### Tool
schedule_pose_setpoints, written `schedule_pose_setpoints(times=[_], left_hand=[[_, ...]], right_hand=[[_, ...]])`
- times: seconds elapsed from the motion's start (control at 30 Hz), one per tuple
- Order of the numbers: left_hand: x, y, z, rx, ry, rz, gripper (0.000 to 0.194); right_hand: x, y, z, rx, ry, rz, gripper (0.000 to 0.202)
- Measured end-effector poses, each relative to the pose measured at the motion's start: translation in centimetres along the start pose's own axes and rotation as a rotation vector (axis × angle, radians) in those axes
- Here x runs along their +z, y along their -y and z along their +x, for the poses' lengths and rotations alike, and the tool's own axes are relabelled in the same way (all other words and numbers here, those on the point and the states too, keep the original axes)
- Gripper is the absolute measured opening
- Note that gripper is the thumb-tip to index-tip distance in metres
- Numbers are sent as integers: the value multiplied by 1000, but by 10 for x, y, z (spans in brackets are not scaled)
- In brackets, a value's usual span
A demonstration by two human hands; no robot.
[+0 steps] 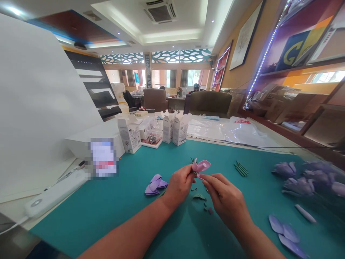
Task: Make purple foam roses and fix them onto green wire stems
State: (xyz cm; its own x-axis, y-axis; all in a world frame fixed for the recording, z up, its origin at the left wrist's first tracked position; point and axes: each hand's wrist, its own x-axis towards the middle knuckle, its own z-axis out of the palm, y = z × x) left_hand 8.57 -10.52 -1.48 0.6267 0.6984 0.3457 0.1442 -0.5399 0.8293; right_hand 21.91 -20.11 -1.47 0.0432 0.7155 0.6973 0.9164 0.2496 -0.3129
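Note:
Pale pink petals [202,165] rise in a partly built flower above the green mat [129,216]. The fingers of my left hand [179,183] are closed round its green base. My right hand [225,192] pinches the edge of a low pink petal at the flower's underside, close to my left fingertips. Beneath my hands lie a green leaf-like piece [199,196] and several small scraps. A pile of purple petals [155,185] rests to the left of my left hand. Green stem pieces [240,168] lie beyond my right hand.
Purple flowers [299,185] fill the right side, with loose petals [285,230] and a pale purple stick [305,213] nearer. White boxes [180,129] stand behind the mat, beside clear plastic sheeting [223,129]. A lit phone [104,158] and a white power strip [56,192] are at left.

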Motion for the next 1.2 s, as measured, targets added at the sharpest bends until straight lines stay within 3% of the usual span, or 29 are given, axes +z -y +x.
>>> schedule_pose_setpoints(times=[0.23, 0.3, 0.4, 0.5, 0.63, 0.77, 1.2], left_hand=[[1, 3, 1, 55, -9, -40, 22], [0, 2, 2, 55, 3, -79, 20], [-1, 0, 1, 35, 35, -136, 20], [0, -1, 0, 33, 86, -165, 18], [2, 1, -1, 47, 110, -149, 18], [3, 2, -1, 44, 107, -147, 18], [0, -2, -1, 120, 132, -139, 22]], right_hand=[[-2, 7, 0, -11, -16, 31, 27], [-6, 11, 0, 75, -56, 108, 27], [-16, 9, 2, 322, -155, 239, 29], [-25, -2, 6, 433, -131, 362, 33], [-27, -16, 9, 340, 51, 514, 51], [-21, -11, 9, 312, 76, 425, 74], [-22, 3, 8, 305, 7, 308, 49]])
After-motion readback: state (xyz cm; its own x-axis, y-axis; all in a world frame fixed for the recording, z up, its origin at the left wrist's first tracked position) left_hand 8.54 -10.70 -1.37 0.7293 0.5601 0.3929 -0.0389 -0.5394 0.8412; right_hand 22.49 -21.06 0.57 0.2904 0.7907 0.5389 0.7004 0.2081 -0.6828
